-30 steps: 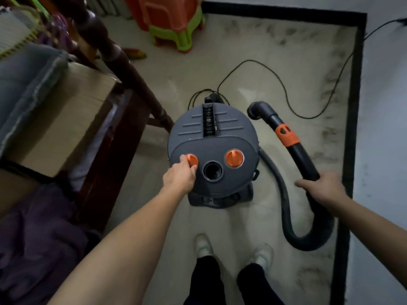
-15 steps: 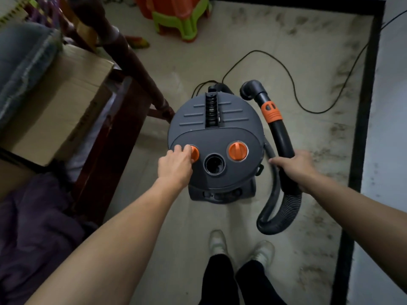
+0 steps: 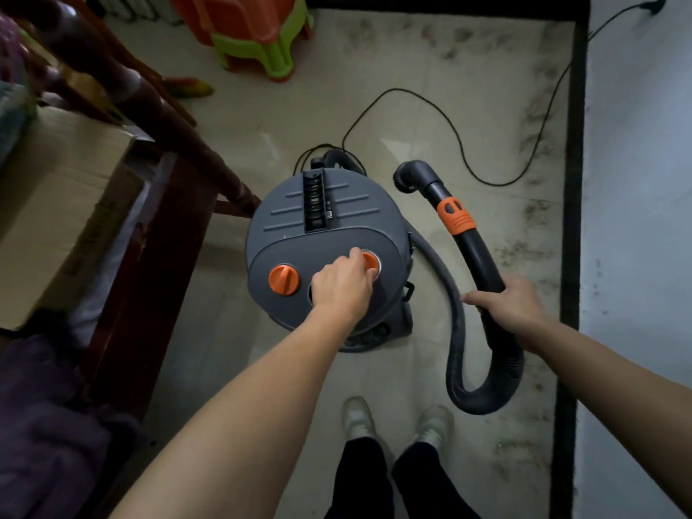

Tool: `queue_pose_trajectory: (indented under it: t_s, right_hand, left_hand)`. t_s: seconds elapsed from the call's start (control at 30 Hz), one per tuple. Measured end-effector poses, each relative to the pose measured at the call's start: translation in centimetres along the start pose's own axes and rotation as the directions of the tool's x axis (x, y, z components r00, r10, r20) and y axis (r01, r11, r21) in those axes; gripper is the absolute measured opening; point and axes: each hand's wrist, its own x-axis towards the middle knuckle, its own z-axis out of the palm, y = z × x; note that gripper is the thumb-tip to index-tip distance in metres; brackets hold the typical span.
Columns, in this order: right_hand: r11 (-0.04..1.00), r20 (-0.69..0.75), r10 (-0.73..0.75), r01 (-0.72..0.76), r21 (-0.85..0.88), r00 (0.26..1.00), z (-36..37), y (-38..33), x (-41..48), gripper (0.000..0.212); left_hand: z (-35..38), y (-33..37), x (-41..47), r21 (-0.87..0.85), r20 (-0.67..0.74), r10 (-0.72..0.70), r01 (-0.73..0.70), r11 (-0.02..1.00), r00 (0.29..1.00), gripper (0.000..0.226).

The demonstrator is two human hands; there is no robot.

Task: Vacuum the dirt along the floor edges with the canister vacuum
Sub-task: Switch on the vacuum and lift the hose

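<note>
A grey canister vacuum [image 3: 322, 222] stands on the pale floor in front of my feet. Its top carries two orange knobs. My left hand [image 3: 342, 284] reaches over the lid and grips the right orange knob [image 3: 371, 261]; the left orange knob [image 3: 284, 279] is free. My right hand [image 3: 513, 305] grips the black hose handle [image 3: 477, 252], which has an orange collar [image 3: 455, 217] and ends in a bent black nozzle [image 3: 412, 177] held above the floor. The ribbed hose [image 3: 483, 391] loops down to the floor by my right foot. Dark dirt [image 3: 531, 252] streaks the floor along the black skirting.
A black power cord [image 3: 453, 133] snakes from the canister to the right wall. Dark wooden furniture [image 3: 161, 114] with a cardboard box [image 3: 56, 204] crowds the left. Stacked orange and green plastic stools [image 3: 254, 35] stand at the back. The white wall [image 3: 636, 219] bounds the right side.
My left hand has moved from the left orange knob to the right one. My right hand has shifted the hose handle out to the right, away from the canister.
</note>
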Motion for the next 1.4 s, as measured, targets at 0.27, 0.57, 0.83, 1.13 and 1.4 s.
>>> queue_pose_trajectory:
  t_s: [0.27, 0.57, 0.83, 1.13, 1.4]
  right_hand:
    - [0.999, 0.012, 0.040, -0.041, 0.024, 0.999, -0.6, 1.7, 0.9, 0.029]
    - [0.993, -0.019, -0.024, 0.026, 0.116, 1.000, -4.7, -0.5, 0.8, 0.034]
    - [0.972, -0.037, -0.161, 0.165, 0.169, 0.986, -11.7, -5.2, -0.7, 0.028]
    - [0.987, 0.019, -0.130, 0.127, 0.096, 0.991, -11.4, -3.2, 0.8, 0.030]
    - [0.993, 0.018, -0.098, 0.097, 0.068, 0.995, -10.8, -5.2, 2.2, 0.031]
  left_hand:
    - [-0.7, -0.5, 0.4, 0.278, 0.089, 0.266, -0.280, 0.919, 0.960, 0.042]
    - [-1.2, 0.3, 0.0, 0.147, 0.065, 0.104, -0.113, 0.983, 0.992, 0.023]
    - [-2.7, 2.5, -0.1, 0.073, 0.164, -0.083, 0.072, 0.995, 0.983, 0.027]
    - [-1.2, 2.5, 0.1, 0.024, 0.101, -0.079, 0.077, 0.997, 0.992, 0.012]
    - [-2.1, 2.4, 0.3, -0.019, 0.184, -0.158, 0.164, 0.986, 0.970, 0.019]
